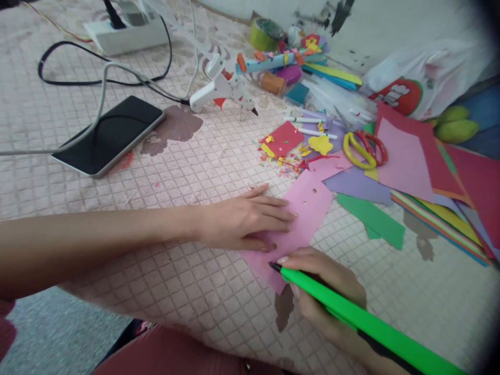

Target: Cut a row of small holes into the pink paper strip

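A strip of pink paper [297, 229] with several small holes lies on the checked tablecloth. My left hand [250, 219] rests flat on it, fingers spread. Below that, my right hand [332, 281] grips a green pen [351, 320] with a dark tip. The tip is at the lower end of the strip; whether it touches the paper I cannot tell. Just beyond the strip are paper scraps [282, 139] in red and yellow, and scissors [360, 151] with a yellow and a red handle loop.
At the left lies a black-screened phone [113, 135] with a cable across it. Farther back are a white glue gun [219, 88] and a power strip [128, 34]. Coloured paper sheets [406, 156], a green tape roll [266, 35] and a white plastic bag [429, 78] fill the right side.
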`<control>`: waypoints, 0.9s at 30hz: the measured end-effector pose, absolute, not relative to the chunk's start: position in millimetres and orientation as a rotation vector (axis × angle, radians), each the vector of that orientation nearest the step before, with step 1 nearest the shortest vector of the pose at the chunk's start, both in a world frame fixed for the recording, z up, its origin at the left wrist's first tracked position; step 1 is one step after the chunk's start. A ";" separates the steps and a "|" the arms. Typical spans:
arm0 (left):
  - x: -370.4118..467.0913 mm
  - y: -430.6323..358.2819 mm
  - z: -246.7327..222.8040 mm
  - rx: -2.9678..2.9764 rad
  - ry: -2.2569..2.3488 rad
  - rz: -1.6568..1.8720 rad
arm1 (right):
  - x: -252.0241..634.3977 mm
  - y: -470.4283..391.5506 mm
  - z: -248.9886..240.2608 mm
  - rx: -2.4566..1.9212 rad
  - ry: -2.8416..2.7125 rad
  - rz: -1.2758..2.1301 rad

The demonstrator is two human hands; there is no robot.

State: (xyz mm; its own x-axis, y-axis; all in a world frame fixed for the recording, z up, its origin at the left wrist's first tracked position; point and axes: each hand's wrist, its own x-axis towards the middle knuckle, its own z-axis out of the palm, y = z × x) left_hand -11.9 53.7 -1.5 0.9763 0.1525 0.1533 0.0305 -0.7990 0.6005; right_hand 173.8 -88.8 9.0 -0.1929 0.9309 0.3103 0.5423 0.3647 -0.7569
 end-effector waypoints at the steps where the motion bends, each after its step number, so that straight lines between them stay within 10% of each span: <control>1: -11.8 53.8 -1.6 2.489 0.127 0.255 | 173.6 -88.5 8.4 -1.287 -1.856 0.645; 27: -12.0 52.3 0.6 2.513 0.131 0.240 | 169.4 -86.2 11.8 -1.273 -1.870 0.665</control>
